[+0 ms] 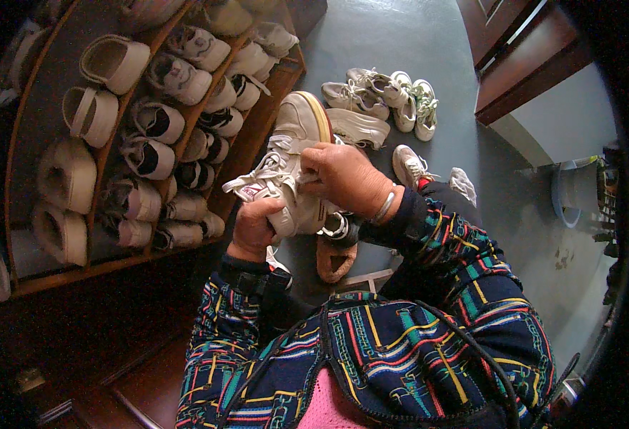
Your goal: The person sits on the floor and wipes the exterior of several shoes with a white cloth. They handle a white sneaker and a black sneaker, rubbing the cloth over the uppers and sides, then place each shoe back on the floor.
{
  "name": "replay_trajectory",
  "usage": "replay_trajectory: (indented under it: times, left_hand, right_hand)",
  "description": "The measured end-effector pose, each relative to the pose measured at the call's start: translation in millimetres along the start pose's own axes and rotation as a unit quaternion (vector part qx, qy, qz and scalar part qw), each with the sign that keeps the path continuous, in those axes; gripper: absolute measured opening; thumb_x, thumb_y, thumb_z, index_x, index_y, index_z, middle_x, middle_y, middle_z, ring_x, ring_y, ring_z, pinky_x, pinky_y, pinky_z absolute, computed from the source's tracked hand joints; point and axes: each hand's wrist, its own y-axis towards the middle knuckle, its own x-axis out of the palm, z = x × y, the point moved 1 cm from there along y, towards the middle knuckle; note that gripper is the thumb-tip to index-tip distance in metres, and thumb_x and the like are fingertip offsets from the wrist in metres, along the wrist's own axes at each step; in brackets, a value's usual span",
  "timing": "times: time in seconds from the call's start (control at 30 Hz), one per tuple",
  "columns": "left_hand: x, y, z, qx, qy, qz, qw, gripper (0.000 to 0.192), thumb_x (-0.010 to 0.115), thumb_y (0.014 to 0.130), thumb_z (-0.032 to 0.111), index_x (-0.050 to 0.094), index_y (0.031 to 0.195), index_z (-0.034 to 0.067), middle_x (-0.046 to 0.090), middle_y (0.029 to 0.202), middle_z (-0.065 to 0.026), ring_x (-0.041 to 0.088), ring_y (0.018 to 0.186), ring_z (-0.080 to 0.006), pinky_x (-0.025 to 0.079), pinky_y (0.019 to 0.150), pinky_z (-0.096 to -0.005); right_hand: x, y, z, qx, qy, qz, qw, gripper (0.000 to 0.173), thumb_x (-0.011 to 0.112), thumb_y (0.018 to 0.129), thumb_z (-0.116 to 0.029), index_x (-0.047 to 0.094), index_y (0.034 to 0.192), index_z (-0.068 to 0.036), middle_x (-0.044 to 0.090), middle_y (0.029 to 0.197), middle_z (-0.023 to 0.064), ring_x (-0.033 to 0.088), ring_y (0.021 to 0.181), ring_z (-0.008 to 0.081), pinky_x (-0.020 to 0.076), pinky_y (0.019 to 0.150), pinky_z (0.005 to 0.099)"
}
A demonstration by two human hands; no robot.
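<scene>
A white lace-up sneaker (296,120) with a yellowish toe rim and a red sole edge is held up in front of me, its toe pointing away. My left hand (254,224) grips it at the heel, thumb pressed over the collar. On its right side rests my right hand (346,177), fingers curled and pinched together. A small whitish thing (308,178) shows at those fingertips; whether it is cloth is unclear. The white laces (269,167) are threaded, and their ends hang over the tongue. My right fingers hide part of the sneaker's side.
To the left stands a wooden shoe rack (156,236) with several rows of pale shoes. Several white sneakers (354,99) lie on the grey floor (400,32) ahead. Below the held sneaker is a brown slipper (336,263). A blue-rimmed basin (564,193) is at the right.
</scene>
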Motion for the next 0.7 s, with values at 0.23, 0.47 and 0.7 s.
replay_trajectory:
  times: [0.23, 0.47, 0.7]
  left_hand:
    - [-4.4, 5.1, -9.1, 0.002, 0.048, -0.087, 0.995, 0.044, 0.05, 0.088, 0.011, 0.053, 0.131, -0.002, 0.06, 0.126, -0.0124, 0.06, 0.114, -0.0217, 0.047, 0.1, -0.036]
    - [-8.0, 5.0, -19.8, 0.086, 0.181, -0.035, 0.979, 0.041, 0.051, 0.1, 0.021, 0.051, 0.135, -0.002, 0.06, 0.127, -0.0133, 0.06, 0.115, -0.0248, 0.046, 0.101, -0.0371]
    - [1.5, 10.1, -14.9, -0.002, -0.194, -0.01, 0.981, 0.046, 0.053, 0.101, 0.032, 0.05, 0.135, 0.001, 0.062, 0.125, -0.0141, 0.063, 0.111, -0.0276, 0.05, 0.098, -0.0424]
  right_hand:
    - [-0.2, -5.1, -18.6, 0.053, 0.097, 0.045, 0.993, 0.03, 0.076, 0.08, -0.029, 0.062, 0.082, -0.003, 0.064, 0.08, 0.0177, 0.064, 0.078, 0.0367, 0.0519, 0.068, 0.0417]
    - [2.1, -1.4, -9.3, 0.114, 0.236, 0.032, 0.964, 0.026, 0.075, 0.083, -0.025, 0.067, 0.084, 0.0, 0.068, 0.079, 0.0191, 0.068, 0.074, 0.0312, 0.054, 0.068, 0.0393]
    - [-7.2, -1.6, 2.0, 0.028, 0.07, 0.156, 0.985, 0.011, 0.071, 0.078, -0.009, 0.062, 0.08, -0.004, 0.059, 0.081, 0.0129, 0.063, 0.077, 0.0313, 0.0534, 0.067, 0.0394]
